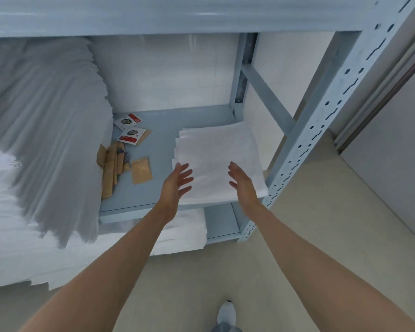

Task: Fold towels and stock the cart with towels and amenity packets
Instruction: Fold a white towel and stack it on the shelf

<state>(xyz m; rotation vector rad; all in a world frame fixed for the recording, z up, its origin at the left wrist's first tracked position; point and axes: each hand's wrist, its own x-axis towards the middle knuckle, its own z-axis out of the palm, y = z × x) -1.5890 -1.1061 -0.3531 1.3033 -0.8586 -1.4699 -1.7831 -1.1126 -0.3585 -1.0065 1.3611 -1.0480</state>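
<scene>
A stack of folded white towels (216, 159) lies on the right of the pale blue metal shelf (161, 140). My left hand (177, 182) hovers at the stack's near left corner with fingers spread and straight, holding nothing. My right hand (241, 180) hovers over the stack's near right part, palm turned inward, fingers straight. Brown amenity packets (120, 164) and two white packets with red labels (130, 129) lie loose on the shelf left of the towels.
A tall pile of white linen (41, 140) fills the shelf's left side. More folded white cloth (185, 231) sits on the shelf below. The perforated upright post (321, 130) stands right of the towels. My shoe (226, 315) is on the beige floor.
</scene>
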